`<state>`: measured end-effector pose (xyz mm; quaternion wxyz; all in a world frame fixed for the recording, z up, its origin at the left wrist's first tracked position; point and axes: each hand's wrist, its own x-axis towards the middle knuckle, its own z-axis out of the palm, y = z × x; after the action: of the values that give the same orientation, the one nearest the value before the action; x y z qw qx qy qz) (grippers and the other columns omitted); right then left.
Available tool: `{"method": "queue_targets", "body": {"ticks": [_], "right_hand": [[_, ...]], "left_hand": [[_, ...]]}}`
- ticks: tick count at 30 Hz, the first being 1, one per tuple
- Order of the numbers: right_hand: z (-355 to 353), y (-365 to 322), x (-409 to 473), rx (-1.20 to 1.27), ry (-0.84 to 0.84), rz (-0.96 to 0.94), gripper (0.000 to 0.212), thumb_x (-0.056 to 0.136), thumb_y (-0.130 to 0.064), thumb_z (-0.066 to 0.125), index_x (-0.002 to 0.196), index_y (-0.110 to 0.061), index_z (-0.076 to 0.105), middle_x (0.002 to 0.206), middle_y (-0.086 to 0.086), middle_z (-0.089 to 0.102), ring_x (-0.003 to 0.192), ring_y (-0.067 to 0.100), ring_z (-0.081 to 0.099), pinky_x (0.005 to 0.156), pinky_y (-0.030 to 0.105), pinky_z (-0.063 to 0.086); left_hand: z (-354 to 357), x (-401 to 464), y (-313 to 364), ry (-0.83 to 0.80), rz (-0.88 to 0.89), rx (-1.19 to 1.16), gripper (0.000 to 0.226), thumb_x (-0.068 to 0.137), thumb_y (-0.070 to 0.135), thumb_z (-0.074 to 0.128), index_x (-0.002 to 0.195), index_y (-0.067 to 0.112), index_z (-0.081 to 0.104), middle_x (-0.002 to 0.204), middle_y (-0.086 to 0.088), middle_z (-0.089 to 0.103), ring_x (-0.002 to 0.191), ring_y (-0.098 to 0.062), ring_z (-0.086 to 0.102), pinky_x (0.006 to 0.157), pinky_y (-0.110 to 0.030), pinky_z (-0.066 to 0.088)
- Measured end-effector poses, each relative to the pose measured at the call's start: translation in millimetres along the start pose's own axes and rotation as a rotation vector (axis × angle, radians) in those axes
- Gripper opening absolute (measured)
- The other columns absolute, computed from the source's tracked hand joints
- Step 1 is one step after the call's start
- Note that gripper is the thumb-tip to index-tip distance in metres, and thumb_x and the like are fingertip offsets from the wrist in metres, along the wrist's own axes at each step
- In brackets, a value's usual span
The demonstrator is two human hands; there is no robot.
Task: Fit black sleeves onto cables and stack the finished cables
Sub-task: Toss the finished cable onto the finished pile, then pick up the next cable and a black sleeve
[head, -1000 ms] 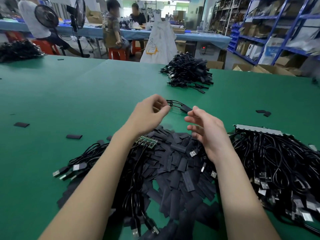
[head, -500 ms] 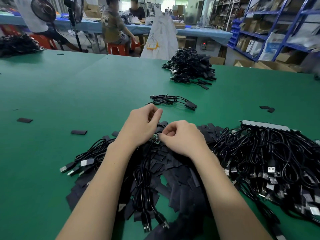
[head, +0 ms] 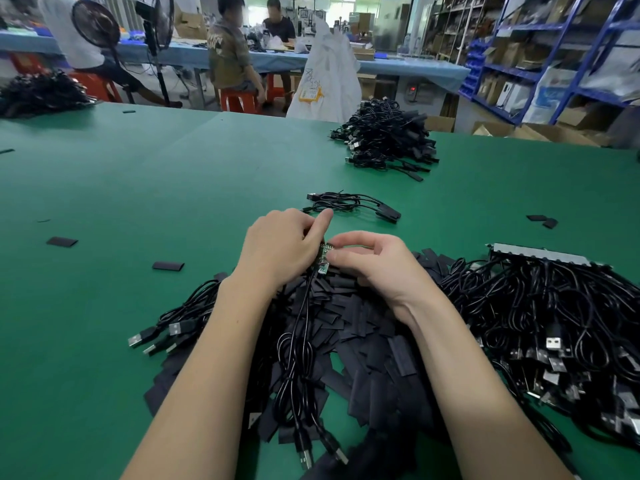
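Between my two hands is a small green circuit board (head: 322, 260) on the end of a black cable (head: 300, 327). My left hand (head: 284, 247) pinches its top end, and my right hand (head: 370, 261) pinches its right side. Both hands hover over a heap of flat black sleeves (head: 360, 327). Whether a sleeve is in my fingers is hidden. A finished cable (head: 349, 204) with a sleeve on its end lies just beyond my hands. A bigger stack of finished cables (head: 386, 138) sits at the far right.
A large tangle of bare cables (head: 554, 323) with a metal bar (head: 540, 253) lies at the right. A few USB plugs (head: 162, 332) stick out at the left. Loose sleeves (head: 168, 266) dot the green table (head: 121, 188). People sit at a blue bench behind.
My hands dropped from the finished cable, left lying on the table beyond, down to the sleeve heap. They picked up a cable's green board and now hold it slightly higher.
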<state>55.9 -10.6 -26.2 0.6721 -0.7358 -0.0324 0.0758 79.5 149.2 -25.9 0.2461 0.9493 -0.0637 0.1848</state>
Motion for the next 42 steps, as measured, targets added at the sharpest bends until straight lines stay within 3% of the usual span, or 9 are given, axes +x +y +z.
{"method": "queue_targets", "body": {"ticks": [3,8,13,18,22,26,31,39,42], "right_hand": [[-0.3,-0.4,-0.1,-0.002,-0.013,0.029,0.017,0.083,-0.013,0.081,0.099,-0.016,0.075,0.074,-0.009,0.074,0.055,-0.004,0.06,0.048,0.007,0.038],[-0.2,-2.8,-1.8,-0.096,-0.012,0.08,0.024,0.075,-0.04,0.084,0.092,-0.023,0.078,0.065,-0.009,0.056,0.056,0.008,0.04,0.055,0.026,0.027],[-0.9,-0.2,-2.8,-0.071,-0.006,0.091,0.013,0.077,-0.03,0.086,0.082,-0.022,0.076,0.057,-0.013,0.056,0.055,0.008,0.039,0.052,0.023,0.027],[0.4,2.2,-0.4,-0.07,-0.006,0.071,0.011,0.08,-0.026,0.085,0.084,-0.021,0.076,0.052,-0.017,0.059,0.045,-0.003,0.045,0.048,0.016,0.034],[-0.4,2.1,1.2,-0.031,-0.015,0.037,0.01,0.079,-0.019,0.085,0.082,-0.019,0.075,0.055,-0.016,0.065,0.045,-0.008,0.052,0.045,0.005,0.036],[0.9,2.1,2.6,0.047,-0.037,0.061,0.011,0.078,-0.014,0.085,0.078,-0.017,0.074,0.06,-0.01,0.067,0.049,-0.002,0.053,0.049,0.01,0.04],[2.9,4.2,1.1,0.141,-0.087,0.042,0.012,0.079,-0.006,0.081,0.076,-0.014,0.073,0.081,0.008,0.068,0.081,0.021,0.058,0.081,0.032,0.045],[3.0,4.6,1.0,0.254,-0.133,0.058,0.014,0.081,0.0,0.077,0.076,-0.011,0.07,0.071,0.001,0.068,0.073,0.014,0.056,0.081,0.033,0.042],[3.3,2.3,-0.6,0.343,-0.177,0.053,0.014,0.07,-0.007,0.08,0.079,-0.011,0.069,0.072,0.0,0.069,0.072,0.011,0.058,0.074,0.027,0.04]], "left_hand": [[1.2,0.1,10.2,0.091,0.022,0.05,0.07,0.102,0.059,0.033,0.06,0.01,0.059,0.052,-0.005,0.053,0.066,-0.035,0.056,0.059,-0.036,0.035],[7.0,-3.7,12.1,0.115,-0.021,-0.026,0.07,0.103,0.057,0.036,0.053,0.01,0.053,0.049,-0.006,0.05,0.059,-0.033,0.051,0.054,-0.036,0.03],[6.8,0.9,6.4,0.1,-0.029,-0.224,0.073,0.103,0.054,0.04,0.058,0.001,0.062,0.053,-0.017,0.059,0.061,-0.038,0.058,0.064,-0.043,0.051],[8.9,-0.6,8.6,0.133,0.007,-0.187,0.072,0.105,0.046,0.044,0.044,0.008,0.036,0.04,-0.01,0.034,0.047,-0.034,0.036,0.052,-0.04,0.03],[10.4,0.2,10.7,0.132,0.013,-0.195,0.072,0.106,0.042,0.042,0.045,0.004,0.042,0.046,-0.02,0.044,0.054,-0.04,0.044,0.059,-0.045,0.035],[10.3,0.8,12.8,0.134,0.016,-0.223,0.072,0.107,0.039,0.041,0.044,0.007,0.037,0.046,-0.021,0.043,0.052,-0.038,0.04,0.059,-0.043,0.033],[9.0,0.4,14.6,0.11,0.014,-0.258,0.072,0.108,0.039,0.039,0.043,0.009,0.036,0.046,-0.021,0.044,0.054,-0.039,0.042,0.061,-0.045,0.037],[6.6,-0.8,17.2,0.09,-0.031,-0.316,0.072,0.108,0.038,0.038,0.048,0.0,0.043,0.05,-0.024,0.048,0.058,-0.04,0.047,0.064,-0.046,0.041],[4.6,-0.1,16.4,0.113,-0.049,-0.397,0.071,0.108,0.037,0.04,0.046,0.004,0.038,0.039,-0.004,0.033,0.049,-0.026,0.032,0.058,-0.039,0.03]]}}
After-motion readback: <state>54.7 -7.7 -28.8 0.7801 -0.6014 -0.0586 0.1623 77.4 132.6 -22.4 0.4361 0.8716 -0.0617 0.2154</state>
